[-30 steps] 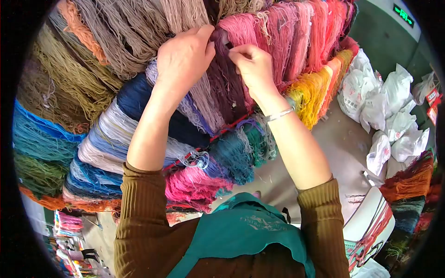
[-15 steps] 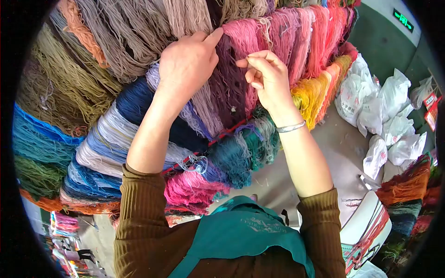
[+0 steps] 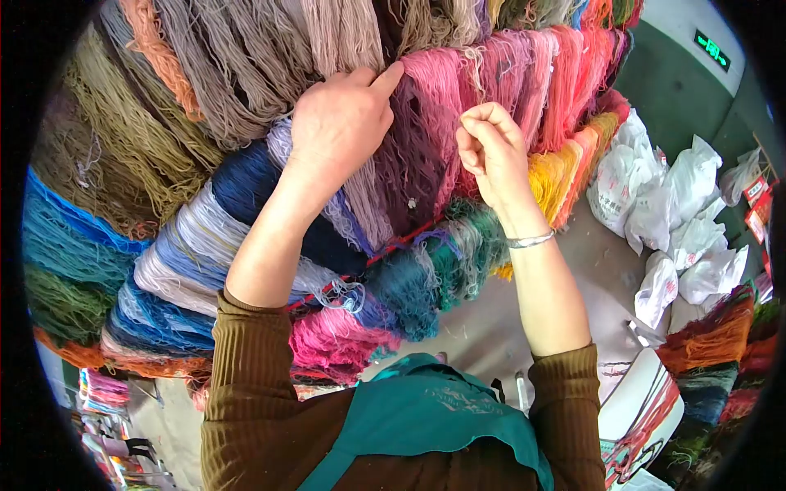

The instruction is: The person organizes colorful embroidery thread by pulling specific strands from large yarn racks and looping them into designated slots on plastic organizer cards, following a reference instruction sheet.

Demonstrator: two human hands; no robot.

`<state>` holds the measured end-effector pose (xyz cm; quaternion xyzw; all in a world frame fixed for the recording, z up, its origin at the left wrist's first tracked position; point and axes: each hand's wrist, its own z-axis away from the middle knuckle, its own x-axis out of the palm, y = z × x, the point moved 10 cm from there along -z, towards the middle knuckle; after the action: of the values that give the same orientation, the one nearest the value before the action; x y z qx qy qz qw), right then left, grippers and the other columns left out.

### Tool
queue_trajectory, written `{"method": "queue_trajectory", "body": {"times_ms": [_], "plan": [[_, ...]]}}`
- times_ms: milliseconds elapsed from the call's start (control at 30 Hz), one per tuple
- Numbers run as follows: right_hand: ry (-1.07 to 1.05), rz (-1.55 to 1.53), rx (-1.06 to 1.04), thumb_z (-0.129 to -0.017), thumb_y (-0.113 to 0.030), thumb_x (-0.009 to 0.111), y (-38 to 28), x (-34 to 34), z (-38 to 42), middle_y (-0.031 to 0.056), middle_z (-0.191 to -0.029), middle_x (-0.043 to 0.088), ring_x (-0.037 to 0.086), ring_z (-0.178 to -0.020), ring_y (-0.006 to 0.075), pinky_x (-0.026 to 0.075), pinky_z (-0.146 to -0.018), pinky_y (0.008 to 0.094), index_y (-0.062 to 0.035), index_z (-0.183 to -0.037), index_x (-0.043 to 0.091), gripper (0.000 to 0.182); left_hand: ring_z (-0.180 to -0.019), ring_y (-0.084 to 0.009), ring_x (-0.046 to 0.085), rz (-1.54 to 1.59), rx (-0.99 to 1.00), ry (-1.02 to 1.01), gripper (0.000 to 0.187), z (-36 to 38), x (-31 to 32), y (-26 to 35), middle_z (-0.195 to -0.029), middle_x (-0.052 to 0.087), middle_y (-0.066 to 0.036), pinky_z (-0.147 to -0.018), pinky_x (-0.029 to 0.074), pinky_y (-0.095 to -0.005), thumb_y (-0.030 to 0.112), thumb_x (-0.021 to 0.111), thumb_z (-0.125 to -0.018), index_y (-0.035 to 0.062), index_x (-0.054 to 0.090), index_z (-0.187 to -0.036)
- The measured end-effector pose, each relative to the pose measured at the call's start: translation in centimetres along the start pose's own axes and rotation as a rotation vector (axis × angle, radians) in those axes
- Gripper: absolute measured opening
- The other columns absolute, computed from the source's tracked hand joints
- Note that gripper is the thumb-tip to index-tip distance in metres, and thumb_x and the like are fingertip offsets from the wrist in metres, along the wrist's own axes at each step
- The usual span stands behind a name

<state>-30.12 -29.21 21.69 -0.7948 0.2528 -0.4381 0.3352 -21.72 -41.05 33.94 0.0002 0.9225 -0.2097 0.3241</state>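
Back of the hand up, my left hand (image 3: 344,114) lies at the upper end of a dark purple thread skein (image 3: 413,159). Its index finger is stretched out toward the pink skein (image 3: 434,78); the other fingers curl down around the purple threads, their tips partly hidden. To the right, my right hand (image 3: 498,151) is raised in front of the pink skeins, thumb and index finger pinched together. Any thread between those fingertips is too thin to make out. A silver bracelet (image 3: 530,240) circles the right wrist.
Hanging skeins surround my hands: brown-grey (image 3: 237,57), navy (image 3: 246,176), yellow (image 3: 547,184) and teal (image 3: 401,286). White plastic bags (image 3: 684,204) stand on the floor at right. Near them, a white stool (image 3: 647,409) carries red threads. A green exit sign (image 3: 711,50) hangs on the wall.
My right hand has moved slightly right and down, its fingers now drawn closer together. The left hand stays at the purple skein while the view shifts a little.
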Motion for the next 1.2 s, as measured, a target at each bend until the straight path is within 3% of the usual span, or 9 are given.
{"method": "queue_trajectory", "body": {"times_ms": [133, 267, 500, 600, 800, 833, 967, 1133, 1200], "plan": [[-0.014, 0.261, 0.001, -0.088, -0.011, 0.063, -0.5, 1.0, 0.0, -0.0022, -0.075, 0.059, 0.047, -0.057, 0.0027, 0.033, -0.047, 0.0162, -0.0057, -0.094, 0.061, 0.008, -0.076, -0.0263, 0.063, -0.003, 0.010, 0.009, 0.037, 0.0, 0.1, 0.0, -0.081, 0.060, -0.006, -0.065, 0.053, -0.0387, 0.016, 0.057, -0.081, 0.0172, 0.061, -0.118], [-0.019, 0.488, -0.129, -0.083, -0.007, 0.070, -0.9, 2.0, -1.0, 0.0008, -0.089, 0.064, 0.054, -0.074, 0.0045, 0.044, -0.065, 0.0191, 0.0009, -0.108, 0.064, 0.027, -0.076, -0.0259, 0.063, -0.007, 0.006, -0.002, 0.037, 0.0, 0.1, 0.0, -0.081, 0.060, -0.006, -0.065, 0.053, -0.0385, 0.016, 0.058, -0.081, 0.0168, 0.061, -0.118], [-0.034, 0.372, -0.085, -0.081, -0.006, 0.070, 0.8, 2.9, -2.4, 0.0048, -0.092, 0.068, 0.060, -0.081, 0.0082, 0.048, -0.076, 0.0215, 0.0039, -0.109, 0.065, 0.030, -0.076, -0.0245, 0.063, -0.011, 0.020, 0.028, 0.038, 0.1, 0.0, 0.0, -0.080, 0.061, -0.005, -0.065, 0.053, -0.0376, 0.016, 0.060, -0.080, 0.0169, 0.062, -0.117], [0.024, 0.364, -0.079, -0.083, -0.006, 0.068, 0.4, 2.6, -1.9, 0.0028, -0.085, 0.067, 0.057, -0.073, 0.0052, 0.045, -0.063, 0.0191, 0.0015, -0.103, 0.067, 0.022, -0.075, -0.0243, 0.063, -0.011, 0.021, 0.033, 0.038, 0.2, -0.1, 0.0, -0.080, 0.061, -0.005, -0.065, 0.053, -0.0371, 0.016, 0.060, -0.079, 0.0168, 0.062, -0.117], [0.106, 0.057, -0.003, -0.089, -0.010, 0.061, -0.5, 1.5, 0.1, -0.0050, -0.065, 0.054, 0.037, -0.050, 0.0002, 0.022, -0.042, 0.0172, -0.0057, -0.090, 0.061, 0.004, -0.074, -0.0254, 0.063, -0.039, 0.026, 0.030, 0.036, 0.1, 0.0, 0.2, -0.080, 0.061, -0.006, -0.064, 0.053, -0.0374, 0.018, 0.060, -0.080, 0.0148, 0.062, -0.115], [0.065, -0.029, 0.004, -0.090, -0.010, 0.058, -0.5, 1.5, 0.3, -0.0066, -0.064, 0.048, 0.034, -0.047, 0.0007, 0.022, -0.041, 0.0170, -0.0064, -0.090, 0.058, 0.004, -0.074, -0.0261, 0.063, -0.042, 0.025, 0.025, 0.035, 0.0, 0.1, 0.3, -0.080, 0.061, -0.006, -0.064, 0.053, -0.0378, 0.018, 0.060, -0.080, 0.0140, 0.062, -0.115], [-0.090, -0.024, 0.123, -0.091, -0.010, 0.057, -0.5, 1.5, 2.3, -0.0033, -0.071, 0.056, 0.031, -0.044, 0.0002, 0.021, -0.040, 0.0172, -0.0041, -0.093, 0.060, 0.007, -0.074, -0.0315, 0.064, 0.027, -0.044, -0.049, 0.022, -0.9, 0.0, 0.4, -0.081, 0.062, -0.012, -0.063, 0.052, -0.0417, 0.025, 0.059, -0.085, 0.0080, 0.062, -0.100], [0.186, 0.330, 0.279, -0.090, -0.013, 0.061, 1.7, -8.2, 9.3, -0.0040, -0.068, 0.056, 0.034, -0.044, 0.0001, 0.022, -0.039, 0.0181, -0.0035, -0.096, 0.063, 0.011, -0.071, -0.0305, 0.064, -0.045, -0.001, -0.003, 0.019, -1.1, 0.6, 0.8, -0.077, 0.061, -0.011, -0.062, 0.052, -0.0415, 0.027, 0.059, -0.086, 0.0076, 0.057, -0.087], [0.385, 0.502, 0.358, -0.086, -0.009, 0.064, 2.5, -17.3, 13.7, -0.0020, -0.069, 0.057, 0.043, -0.053, 0.0047, 0.031, -0.045, 0.0216, -0.0039, -0.086, 0.068, 0.007, -0.071, -0.0300, 0.064, -0.077, -0.002, 0.006, 0.018, -1.2, 1.0, 0.9, -0.077, 0.061, -0.010, -0.061, 0.052, -0.0410, 0.027, 0.059, -0.086, 0.0084, 0.057, -0.087]]}}
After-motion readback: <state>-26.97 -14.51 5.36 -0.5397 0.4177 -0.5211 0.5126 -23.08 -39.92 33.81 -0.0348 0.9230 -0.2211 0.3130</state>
